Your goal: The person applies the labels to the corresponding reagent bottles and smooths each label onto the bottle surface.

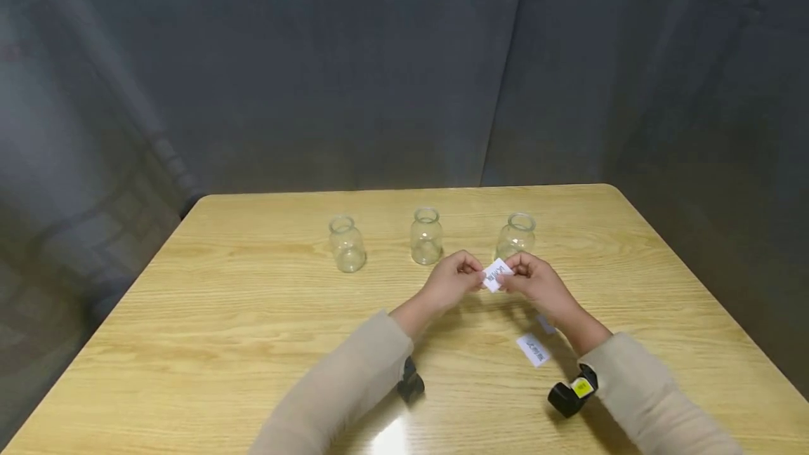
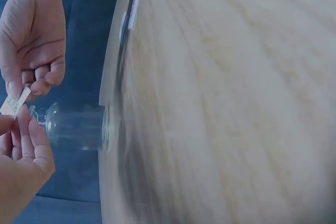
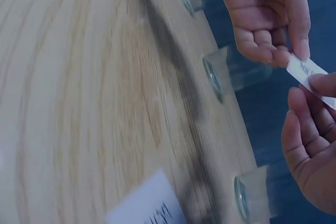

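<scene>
A small white paper label point(image 1: 496, 274) with dark handwriting is held up between both hands, in front of the right-hand glass jar point(image 1: 520, 232). My left hand point(image 1: 454, 277) pinches its left edge between thumb and fingers. The right hand point(image 1: 537, 285) pinches the other side, its thumb lying over the writing. In the right wrist view the label point(image 3: 307, 72) is tilted, and part of it is covered by the thumb. That jar stands upright behind the hands, which hide its lower part.
Two more glass jars stand upright toward the back, one at the left point(image 1: 347, 248) and one in the middle point(image 1: 426, 239). A written label point(image 1: 534, 350) lies on the wooden table point(image 1: 221, 343), with another label point(image 1: 546, 324) partly hidden by the right wrist. Dark curtains hang behind.
</scene>
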`<state>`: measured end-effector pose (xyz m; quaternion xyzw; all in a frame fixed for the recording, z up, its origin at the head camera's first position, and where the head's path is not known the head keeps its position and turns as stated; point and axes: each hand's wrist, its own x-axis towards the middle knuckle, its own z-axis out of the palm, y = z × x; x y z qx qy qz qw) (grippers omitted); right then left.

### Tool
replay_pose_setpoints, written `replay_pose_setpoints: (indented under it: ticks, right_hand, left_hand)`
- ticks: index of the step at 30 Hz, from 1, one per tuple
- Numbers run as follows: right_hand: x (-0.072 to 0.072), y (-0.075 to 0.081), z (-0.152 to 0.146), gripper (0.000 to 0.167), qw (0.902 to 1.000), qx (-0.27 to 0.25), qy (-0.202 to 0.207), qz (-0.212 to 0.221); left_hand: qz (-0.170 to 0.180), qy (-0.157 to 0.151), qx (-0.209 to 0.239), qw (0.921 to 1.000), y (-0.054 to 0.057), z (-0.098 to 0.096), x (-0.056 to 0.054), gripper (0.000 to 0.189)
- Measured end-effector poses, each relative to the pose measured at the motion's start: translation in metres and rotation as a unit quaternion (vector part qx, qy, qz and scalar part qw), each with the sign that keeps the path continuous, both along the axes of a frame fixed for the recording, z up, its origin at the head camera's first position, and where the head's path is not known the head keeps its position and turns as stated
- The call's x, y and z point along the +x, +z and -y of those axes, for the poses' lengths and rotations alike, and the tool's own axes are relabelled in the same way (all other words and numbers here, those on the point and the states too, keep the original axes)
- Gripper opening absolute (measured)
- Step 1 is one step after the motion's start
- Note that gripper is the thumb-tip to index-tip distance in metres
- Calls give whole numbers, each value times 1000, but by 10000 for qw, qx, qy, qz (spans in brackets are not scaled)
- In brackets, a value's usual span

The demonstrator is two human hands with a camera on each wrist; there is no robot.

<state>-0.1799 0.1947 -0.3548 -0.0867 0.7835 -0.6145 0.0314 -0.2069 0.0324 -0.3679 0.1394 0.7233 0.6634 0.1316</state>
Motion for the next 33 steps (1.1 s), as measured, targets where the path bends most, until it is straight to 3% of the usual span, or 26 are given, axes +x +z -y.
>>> replay_pose_setpoints:
  ticks: [10, 17, 27, 33]
  right_hand:
    - [3, 4, 19, 16, 9978, -513, -350, -219]
    - [6, 11, 22, 15, 9987, -154, -259, -409]
    - [11, 22, 28, 19, 9991, 118, 259, -329]
    - [15, 24, 31, 18, 9989, 72, 385, -248]
  left_hand:
    - [275, 79, 392, 9988, 3, 13, 6, 8]
    - [375, -108, 402, 9984, 10, 23, 10, 9]
    - [-150, -273, 99, 9995, 22, 36, 13, 10]
    - [-310, -194, 201, 9991, 43, 40, 29, 9]
